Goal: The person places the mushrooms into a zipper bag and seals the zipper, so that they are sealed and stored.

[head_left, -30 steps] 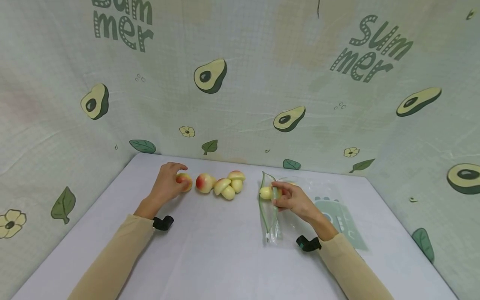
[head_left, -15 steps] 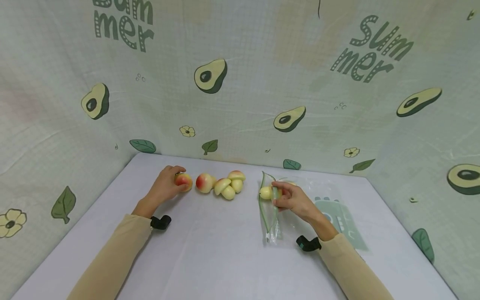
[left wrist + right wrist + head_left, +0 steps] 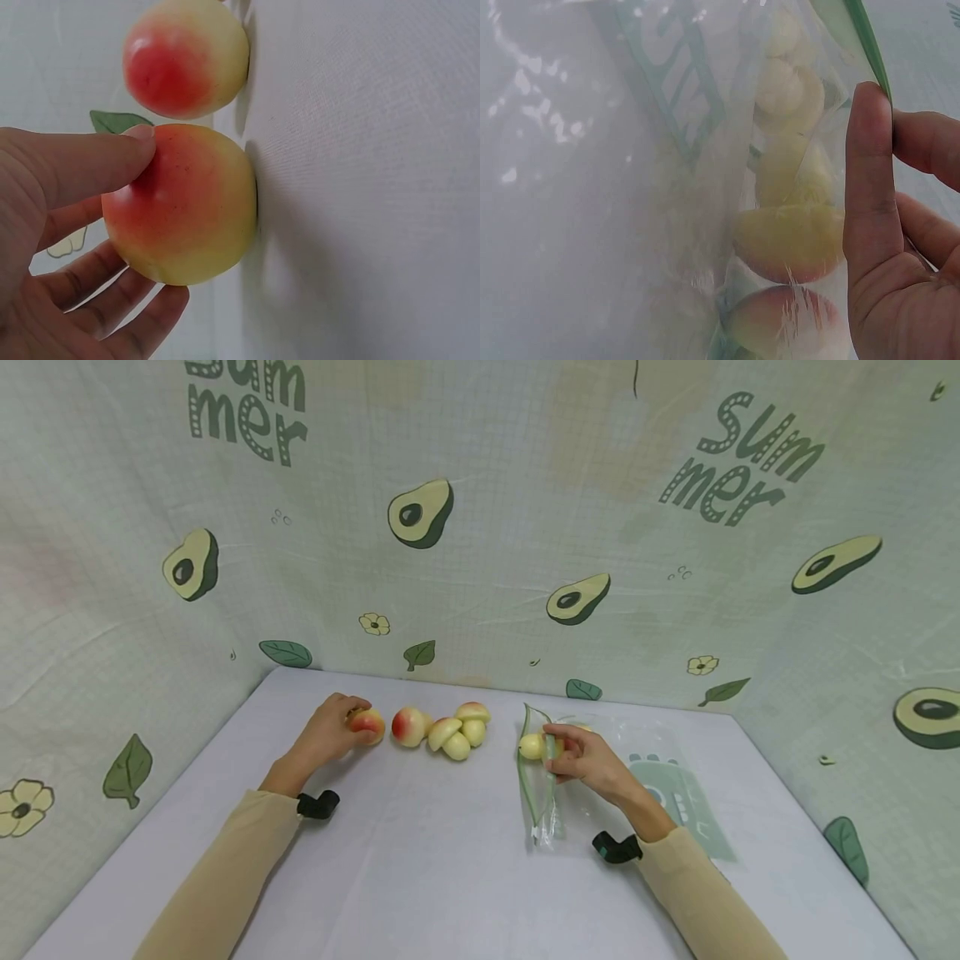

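My left hand (image 3: 324,732) holds a red-and-yellow peach (image 3: 191,214) at the left end of a row of toy food. In the left wrist view the thumb presses its red side and the other fingers curl round the far side. My right hand (image 3: 592,766) pinches the green-edged mouth of a clear zip bag (image 3: 686,797), keeping it parted. A yellow rounded piece (image 3: 531,746) shows at the bag's mouth, partly hidden by the fingers. Through the plastic in the right wrist view, several yellow and reddish pieces appear blurred.
Right of the held peach sits another red-and-yellow peach (image 3: 407,727). Beside it lie two pale yellow mushrooms with domed caps, one nearer (image 3: 450,739) and one farther (image 3: 473,720). A printed cloth (image 3: 495,527) hangs behind the white table (image 3: 420,860).
My left hand has drawn slightly back and down, its fingers settling round the peach so more of its red side shows. The right hand and bag have stayed put.
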Demonstrator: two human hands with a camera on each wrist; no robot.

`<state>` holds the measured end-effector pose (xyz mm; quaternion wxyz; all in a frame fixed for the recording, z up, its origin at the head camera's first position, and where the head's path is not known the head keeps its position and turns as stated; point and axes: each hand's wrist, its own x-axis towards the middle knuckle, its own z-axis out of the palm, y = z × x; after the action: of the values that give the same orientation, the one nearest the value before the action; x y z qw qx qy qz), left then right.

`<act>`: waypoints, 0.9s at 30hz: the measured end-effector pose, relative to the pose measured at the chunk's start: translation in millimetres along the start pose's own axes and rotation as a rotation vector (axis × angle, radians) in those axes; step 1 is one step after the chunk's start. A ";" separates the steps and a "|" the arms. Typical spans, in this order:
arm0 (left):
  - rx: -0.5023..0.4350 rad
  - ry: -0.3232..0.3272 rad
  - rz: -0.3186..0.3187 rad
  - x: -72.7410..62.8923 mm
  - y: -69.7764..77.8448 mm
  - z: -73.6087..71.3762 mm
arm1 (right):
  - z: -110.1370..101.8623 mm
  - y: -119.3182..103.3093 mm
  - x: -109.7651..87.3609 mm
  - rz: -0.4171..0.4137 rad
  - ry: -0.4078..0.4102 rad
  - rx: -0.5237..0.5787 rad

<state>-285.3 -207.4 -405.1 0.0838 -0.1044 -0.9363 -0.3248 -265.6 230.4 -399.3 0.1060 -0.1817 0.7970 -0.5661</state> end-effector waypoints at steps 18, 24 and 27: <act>-0.013 -0.044 0.073 -6.3 -4.2 -3.8 | -1.4 1.8 1.2 0.013 0.001 -0.002; -0.045 -0.070 0.055 -6.6 -9.5 -2.8 | -1.1 -0.5 0.9 0.018 0.000 -0.004; -0.062 -0.083 0.072 -6.5 -11.8 -2.8 | 0.0 -7.2 -1.3 0.032 -0.006 0.001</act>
<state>-281.7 -219.1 -411.4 0.0530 -0.1539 -0.9242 -0.3456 -263.3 228.8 -392.7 0.1176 -0.1705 0.7991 -0.5643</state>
